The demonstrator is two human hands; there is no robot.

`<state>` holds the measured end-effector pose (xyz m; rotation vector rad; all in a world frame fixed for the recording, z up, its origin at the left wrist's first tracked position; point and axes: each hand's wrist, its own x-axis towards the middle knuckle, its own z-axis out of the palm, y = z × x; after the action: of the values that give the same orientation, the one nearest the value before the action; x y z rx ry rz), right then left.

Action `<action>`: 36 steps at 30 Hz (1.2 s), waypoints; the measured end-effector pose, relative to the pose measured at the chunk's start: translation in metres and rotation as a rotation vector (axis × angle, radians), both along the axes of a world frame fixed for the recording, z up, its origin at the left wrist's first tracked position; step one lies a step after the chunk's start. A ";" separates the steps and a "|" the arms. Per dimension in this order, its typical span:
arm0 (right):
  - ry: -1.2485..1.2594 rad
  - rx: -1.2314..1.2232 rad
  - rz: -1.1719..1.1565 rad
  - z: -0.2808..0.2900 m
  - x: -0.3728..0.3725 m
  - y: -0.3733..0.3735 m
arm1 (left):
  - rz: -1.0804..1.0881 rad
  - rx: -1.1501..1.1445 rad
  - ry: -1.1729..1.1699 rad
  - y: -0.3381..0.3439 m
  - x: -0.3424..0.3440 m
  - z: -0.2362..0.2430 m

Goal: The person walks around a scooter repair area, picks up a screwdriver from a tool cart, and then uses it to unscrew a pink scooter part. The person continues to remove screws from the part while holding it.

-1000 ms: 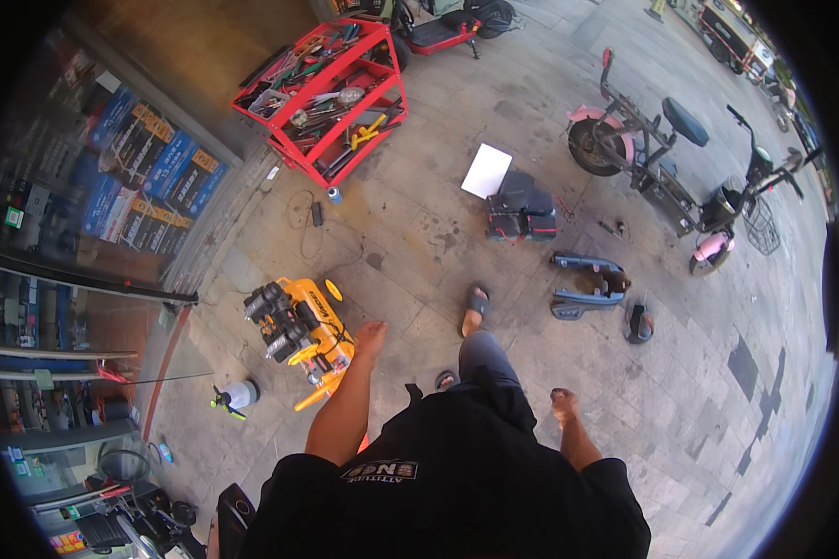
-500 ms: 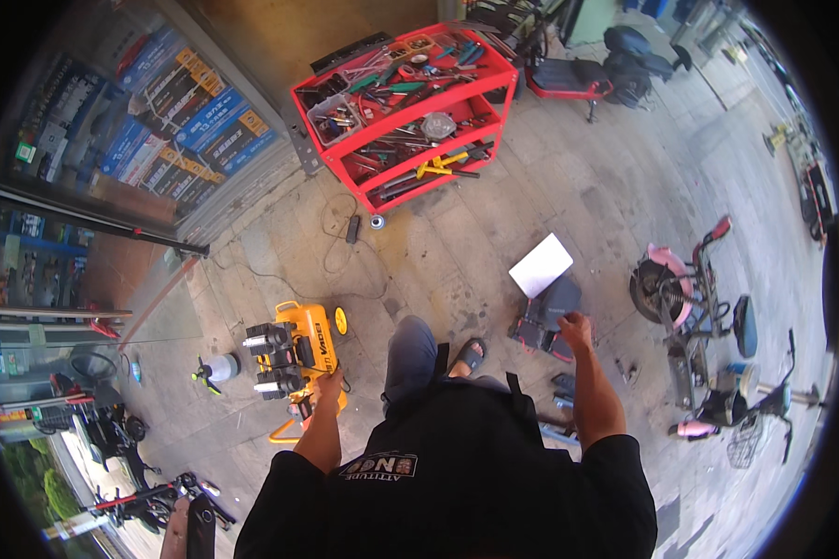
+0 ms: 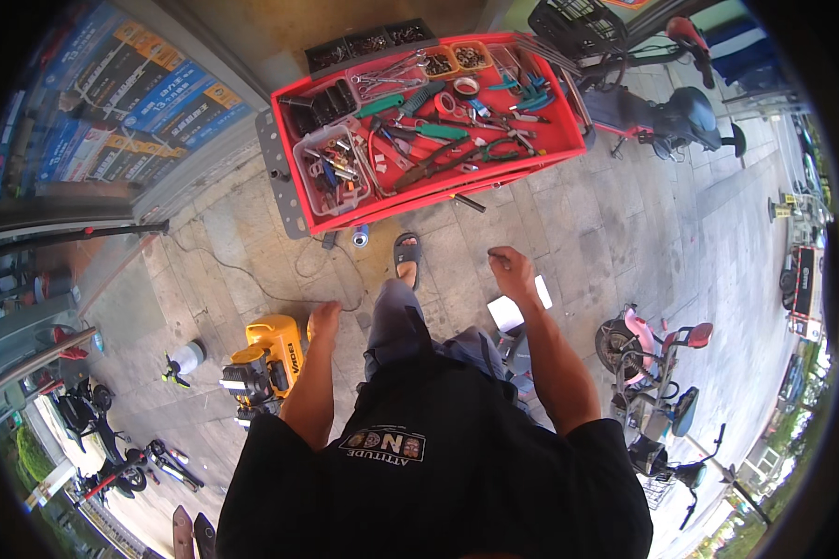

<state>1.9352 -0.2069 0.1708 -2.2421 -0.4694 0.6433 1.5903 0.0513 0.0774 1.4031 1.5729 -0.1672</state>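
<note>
My left hand (image 3: pixel 324 320) hangs beside the yellow air compressor (image 3: pixel 274 343), apart from it; its fingers are mostly hidden from above. My right hand (image 3: pixel 513 274) is raised over the pavement with its fingers curled together. Whether anything small sits in those fingers I cannot make out. Ahead of both hands stands a red tool cart (image 3: pixel 429 200). Its top tray holds pliers, green-handled tools, tape rolls and a clear bin (image 3: pixel 331 172) of small parts. Below my right forearm lie a white sheet-like rectangle (image 3: pixel 506 314) and part of a dark case, half covered by my arm.
A white spray bottle (image 3: pixel 186 357) stands left of the compressor. A thin cable (image 3: pixel 242 278) loops over the paving near a small can (image 3: pixel 361 237). Partly stripped pink scooter (image 3: pixel 636 347) at right, dark scooter (image 3: pixel 680 119) behind the cart, glass shopfront at left.
I have stepped forward, so the cart looms larger and nearer. My left hand has left the compressor. My right hand has come away from the dark case on the ground.
</note>
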 end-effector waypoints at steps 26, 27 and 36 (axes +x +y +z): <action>-0.242 -0.604 0.692 -0.011 0.129 0.271 | 0.505 -0.309 0.169 -0.046 -0.048 0.032; -0.219 -0.596 0.670 -0.011 0.129 0.270 | 0.490 -0.283 0.126 -0.035 -0.038 0.033; -0.312 -0.542 0.573 -0.025 0.123 0.260 | 0.408 -0.116 -0.033 0.022 -0.009 0.035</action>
<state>2.0582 0.0527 0.1456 -2.7510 -1.2481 0.7728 1.5813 0.0737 0.1126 0.9681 1.7564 0.0103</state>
